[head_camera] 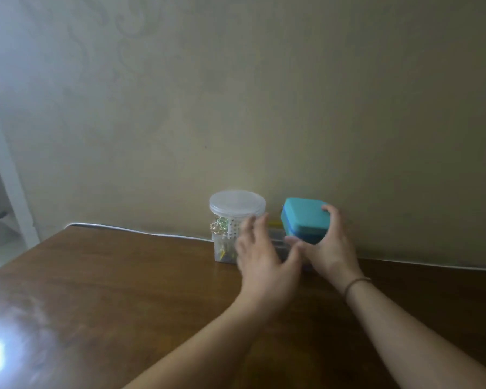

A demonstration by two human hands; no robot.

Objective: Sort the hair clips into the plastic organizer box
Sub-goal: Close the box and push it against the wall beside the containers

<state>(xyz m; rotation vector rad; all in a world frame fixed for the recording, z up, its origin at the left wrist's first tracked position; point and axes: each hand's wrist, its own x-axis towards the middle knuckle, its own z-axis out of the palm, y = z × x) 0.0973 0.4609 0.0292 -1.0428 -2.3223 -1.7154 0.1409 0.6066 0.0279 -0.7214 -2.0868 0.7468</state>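
A clear round jar [237, 206] with a pale lid holds colourful hair clips and beads. It stands on a clear plastic organizer box [224, 251] against the wall. A teal square box [304, 216] rests on the same organizer, to the right of the jar. My right hand [330, 249] wraps around the teal box, fingers on its top right corner and thumb at its lower front. My left hand [260, 255] is spread in front of the organizer, between jar and teal box, fingers apart, hiding most of the organizer's front.
All this sits at the far edge of a brown wooden table [124, 290], against a beige patterned wall [264, 108]. A white cable [141, 232] runs along the table's back edge. A glare spot lies at the lower left.
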